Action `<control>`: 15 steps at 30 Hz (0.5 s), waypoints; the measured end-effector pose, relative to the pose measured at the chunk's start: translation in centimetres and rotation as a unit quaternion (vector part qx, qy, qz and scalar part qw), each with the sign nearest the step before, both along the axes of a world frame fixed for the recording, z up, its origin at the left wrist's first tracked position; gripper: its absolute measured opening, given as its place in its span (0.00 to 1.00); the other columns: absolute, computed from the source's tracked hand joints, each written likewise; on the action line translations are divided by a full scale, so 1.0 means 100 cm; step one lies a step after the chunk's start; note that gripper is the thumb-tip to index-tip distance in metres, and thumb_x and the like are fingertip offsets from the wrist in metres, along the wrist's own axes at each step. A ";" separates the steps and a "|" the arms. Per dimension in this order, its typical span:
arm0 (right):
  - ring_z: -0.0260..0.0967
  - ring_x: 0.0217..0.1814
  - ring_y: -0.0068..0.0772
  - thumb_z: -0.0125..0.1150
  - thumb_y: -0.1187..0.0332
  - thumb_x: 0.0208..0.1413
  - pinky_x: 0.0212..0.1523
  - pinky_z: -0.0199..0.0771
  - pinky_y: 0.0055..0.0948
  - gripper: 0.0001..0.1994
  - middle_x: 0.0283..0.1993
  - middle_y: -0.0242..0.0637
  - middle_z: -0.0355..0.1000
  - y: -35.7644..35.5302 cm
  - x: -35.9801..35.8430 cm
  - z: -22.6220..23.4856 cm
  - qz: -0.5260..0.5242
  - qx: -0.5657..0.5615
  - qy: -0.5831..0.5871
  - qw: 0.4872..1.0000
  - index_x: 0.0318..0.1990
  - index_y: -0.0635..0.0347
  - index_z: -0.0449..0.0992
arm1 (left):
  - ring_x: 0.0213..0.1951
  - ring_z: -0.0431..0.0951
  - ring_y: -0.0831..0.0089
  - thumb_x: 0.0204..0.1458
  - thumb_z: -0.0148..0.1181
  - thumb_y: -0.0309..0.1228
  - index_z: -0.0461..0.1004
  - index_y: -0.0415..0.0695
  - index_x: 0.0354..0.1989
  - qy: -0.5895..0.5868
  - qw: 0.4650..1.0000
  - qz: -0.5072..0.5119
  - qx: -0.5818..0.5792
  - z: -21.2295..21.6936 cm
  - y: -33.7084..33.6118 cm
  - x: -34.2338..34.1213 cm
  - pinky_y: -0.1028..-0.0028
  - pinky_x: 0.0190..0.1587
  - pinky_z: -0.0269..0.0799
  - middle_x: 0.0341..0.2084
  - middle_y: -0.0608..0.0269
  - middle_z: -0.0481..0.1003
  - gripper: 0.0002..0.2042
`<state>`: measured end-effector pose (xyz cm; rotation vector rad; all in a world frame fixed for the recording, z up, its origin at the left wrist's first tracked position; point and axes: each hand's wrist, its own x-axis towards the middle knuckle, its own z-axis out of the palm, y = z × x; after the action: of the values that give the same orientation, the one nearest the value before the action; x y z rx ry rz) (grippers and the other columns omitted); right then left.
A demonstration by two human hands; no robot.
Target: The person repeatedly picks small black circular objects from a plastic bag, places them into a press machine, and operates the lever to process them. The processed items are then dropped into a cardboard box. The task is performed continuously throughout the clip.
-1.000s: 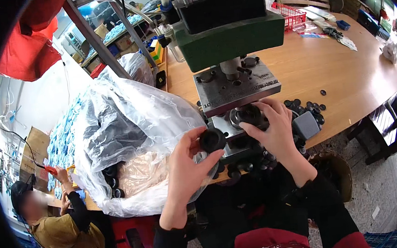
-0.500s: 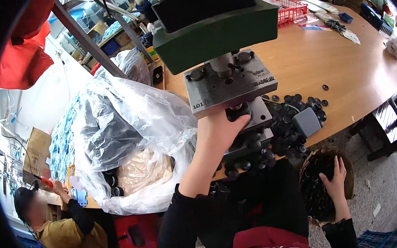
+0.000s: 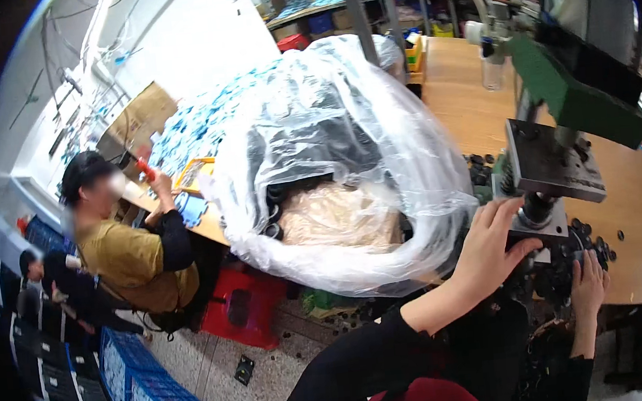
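The press with its green head [image 3: 575, 90] stands at the right. Under it hang a thick steel upper die plate [image 3: 551, 169] and a round dark punch [image 3: 537, 210] above the lower die [image 3: 555, 227]. My left hand [image 3: 489, 251] is at the near left side of the lower die, fingers stretched and thumb apart, with nothing seen in it. My right hand [image 3: 589, 284] reaches to the heap of small black round parts [image 3: 553, 276] just right of the die. Its fingers are stretched over the heap; what lies under them is hidden.
A large clear plastic bag [image 3: 424, 153] with dark parts and a tan inner bag [image 3: 338, 218] lies left of the press. Beyond it a co-worker [image 3: 130, 248] sits holding a red-handled tool. A red stool [image 3: 242, 307] and blue crates [image 3: 163, 398] stand on the floor.
The view has swung left. My left hand has come out from under the die plate. My right hand has moved from above the bin of black parts up to the heap beside the press.
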<state>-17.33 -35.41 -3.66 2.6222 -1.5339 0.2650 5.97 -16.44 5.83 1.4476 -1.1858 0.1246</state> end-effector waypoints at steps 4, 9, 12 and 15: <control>0.55 0.71 0.39 0.38 0.51 0.69 0.71 0.44 0.41 0.25 0.69 0.41 0.60 -0.015 -0.013 -0.013 0.014 0.041 -0.015 0.999 0.64 0.56 0.65 | 0.41 0.74 0.56 0.50 0.66 0.32 0.72 0.37 0.40 -0.041 0.976 0.195 0.083 -0.018 0.095 0.084 0.64 0.45 0.71 0.37 0.52 0.72 0.14; 0.71 0.54 0.50 0.56 0.65 0.63 0.57 0.70 0.37 0.17 0.51 0.54 0.73 0.002 -0.010 0.009 0.109 -0.003 -0.236 0.966 0.53 0.68 0.73 | 0.43 0.75 0.60 0.50 0.64 0.45 0.74 0.41 0.41 -0.124 0.639 0.496 0.575 -0.044 0.217 0.224 0.61 0.48 0.62 0.37 0.55 0.76 0.20; 0.75 0.48 0.47 0.53 0.67 0.65 0.48 0.75 0.35 0.16 0.48 0.51 0.76 0.036 0.027 0.041 0.265 -0.225 -0.322 0.881 0.52 0.71 0.74 | 0.48 0.76 0.62 0.58 0.47 0.35 0.71 0.43 0.51 -0.119 0.532 0.462 0.699 -0.066 0.236 0.252 0.63 0.50 0.60 0.45 0.56 0.78 0.16; 0.75 0.45 0.50 0.55 0.65 0.64 0.44 0.75 0.36 0.17 0.47 0.53 0.75 0.073 0.064 0.076 0.309 -0.258 -0.289 0.868 0.51 0.73 0.74 | 0.47 0.75 0.61 0.57 0.48 0.33 0.71 0.43 0.52 -0.083 0.580 0.466 0.663 -0.080 0.234 0.264 0.61 0.50 0.60 0.44 0.57 0.78 0.16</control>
<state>-10.94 -28.16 3.92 2.5697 -0.4815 1.3908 32.42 6.93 -2.19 3.4014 -0.3099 0.0709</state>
